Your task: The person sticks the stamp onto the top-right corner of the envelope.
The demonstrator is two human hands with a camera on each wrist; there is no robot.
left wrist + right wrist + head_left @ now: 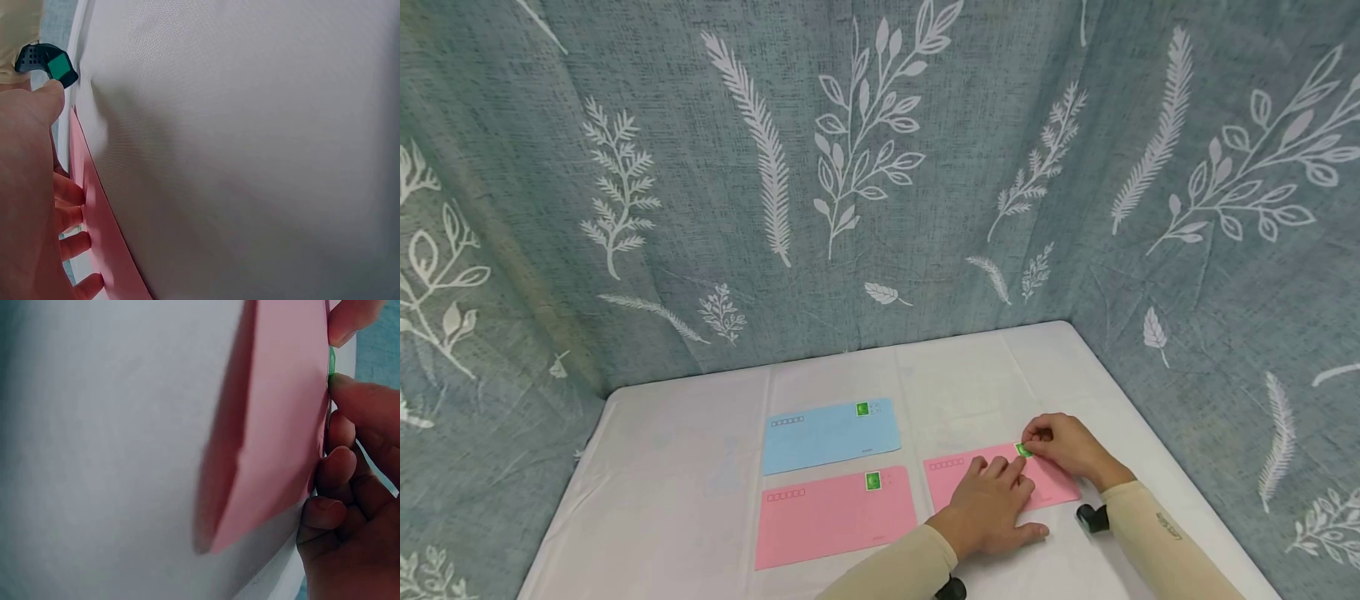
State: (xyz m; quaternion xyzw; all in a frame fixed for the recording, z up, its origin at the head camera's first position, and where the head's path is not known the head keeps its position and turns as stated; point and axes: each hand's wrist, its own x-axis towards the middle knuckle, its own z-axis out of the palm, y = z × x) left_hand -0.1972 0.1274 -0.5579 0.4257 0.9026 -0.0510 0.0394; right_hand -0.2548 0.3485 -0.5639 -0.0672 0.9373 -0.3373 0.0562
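A pink envelope [946, 483] lies on the right part of the white table, under both hands. My left hand [991, 510] rests on it with its fingers spread, thumb out toward the right. At the envelope's upper right, my right hand [1069, 446] pinches a small green stamp [1022, 450] between thumb and finger, against the paper. In the right wrist view the thumb tip covers part of the green stamp [332, 362], and the near corner of the pink envelope [281, 437] stands slightly off the table. The left wrist view shows the fingers along the pink envelope [115, 244].
To the left lie a blue envelope [827, 442] and, nearer, another pink envelope [827, 521], each with a green stamp at its upper right. A white cloth covers the table [655, 475]. Grey-green curtains [677, 192] with white leaf prints surround its back and sides.
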